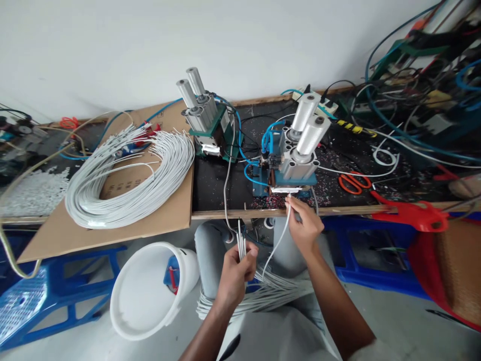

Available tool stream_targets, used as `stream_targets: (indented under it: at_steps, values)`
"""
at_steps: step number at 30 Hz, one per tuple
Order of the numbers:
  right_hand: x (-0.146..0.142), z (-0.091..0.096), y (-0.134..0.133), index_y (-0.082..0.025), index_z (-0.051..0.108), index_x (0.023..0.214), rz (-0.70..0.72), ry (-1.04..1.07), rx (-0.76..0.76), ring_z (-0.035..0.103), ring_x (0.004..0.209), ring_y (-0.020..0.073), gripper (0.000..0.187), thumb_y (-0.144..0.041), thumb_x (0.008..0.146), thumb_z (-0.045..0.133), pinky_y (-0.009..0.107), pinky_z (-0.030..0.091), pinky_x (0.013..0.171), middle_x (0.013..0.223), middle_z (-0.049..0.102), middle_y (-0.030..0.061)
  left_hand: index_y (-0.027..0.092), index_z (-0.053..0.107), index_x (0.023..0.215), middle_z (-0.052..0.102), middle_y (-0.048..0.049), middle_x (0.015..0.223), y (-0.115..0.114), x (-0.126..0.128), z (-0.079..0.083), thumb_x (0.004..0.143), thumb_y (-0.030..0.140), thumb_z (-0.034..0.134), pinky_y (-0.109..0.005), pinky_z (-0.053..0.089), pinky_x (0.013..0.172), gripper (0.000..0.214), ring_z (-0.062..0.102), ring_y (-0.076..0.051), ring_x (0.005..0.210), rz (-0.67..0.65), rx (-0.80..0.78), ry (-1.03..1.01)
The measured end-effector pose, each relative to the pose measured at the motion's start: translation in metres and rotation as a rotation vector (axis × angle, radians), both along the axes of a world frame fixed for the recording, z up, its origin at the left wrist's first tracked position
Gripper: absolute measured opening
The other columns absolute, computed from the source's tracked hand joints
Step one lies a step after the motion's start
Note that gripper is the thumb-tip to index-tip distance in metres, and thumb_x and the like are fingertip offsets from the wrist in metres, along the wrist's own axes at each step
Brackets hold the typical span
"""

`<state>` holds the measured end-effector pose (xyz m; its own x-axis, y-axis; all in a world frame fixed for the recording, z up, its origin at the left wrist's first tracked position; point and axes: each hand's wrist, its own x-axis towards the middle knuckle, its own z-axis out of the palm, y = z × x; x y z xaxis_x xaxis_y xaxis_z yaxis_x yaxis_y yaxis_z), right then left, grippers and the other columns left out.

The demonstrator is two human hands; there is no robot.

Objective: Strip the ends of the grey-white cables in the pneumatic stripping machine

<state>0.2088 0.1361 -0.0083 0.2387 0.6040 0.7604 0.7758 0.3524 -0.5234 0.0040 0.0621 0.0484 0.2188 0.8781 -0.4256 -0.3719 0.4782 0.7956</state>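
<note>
My right hand (306, 225) pinches a white cable (280, 242) close to its end, and that end meets the white front slot of a blue pneumatic machine (296, 173) with two silver cylinders. Lower and to the left, my left hand (240, 268) is closed around several white cable ends (241, 243) pointing upward; one shows a dark tip. A bundle of the same cables (263, 296) lies across my lap, and the cable in my right hand runs down to it. Whether the cable's tip is inside the slot is hidden.
A large coil of white cables (131, 213) rests on a cardboard sheet (173, 220) at left. Behind it stands a green machine (210, 125). A white bucket (122, 301) is below. Orange-handled scissors (353, 183) and a red tool (417, 214) lie right. Blue stools (71, 281) flank me.
</note>
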Motion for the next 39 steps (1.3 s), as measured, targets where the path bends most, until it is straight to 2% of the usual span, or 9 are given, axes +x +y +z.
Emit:
stream_targets:
  at_steps: [17,39]
  values:
    - [-0.005,0.003,0.011,-0.019,0.07,0.108,-0.059,0.103,-0.058,0.074,0.094,0.0183,0.02,-0.021,0.09,0.061,0.032,0.06,0.087,0.101,0.079,0.0107,0.015,0.057,0.083,0.029,0.0099,0.054,-0.006,0.003,-0.003,0.082,0.038,0.074,-0.018,0.014,0.041,0.028,0.017,-0.005,0.047,-0.03,-0.025,-0.01]
    - [-0.006,-0.004,0.014,-0.018,0.069,0.113,-0.039,0.109,0.0,0.073,0.095,0.0185,0.027,-0.014,0.087,0.063,0.032,0.06,0.088,0.103,0.078,0.0115,0.016,0.057,0.084,0.028,0.0101,0.054,-0.009,0.006,-0.003,0.083,0.04,0.072,-0.018,0.013,0.041,0.028,0.015,-0.005,0.047,-0.031,-0.035,-0.015]
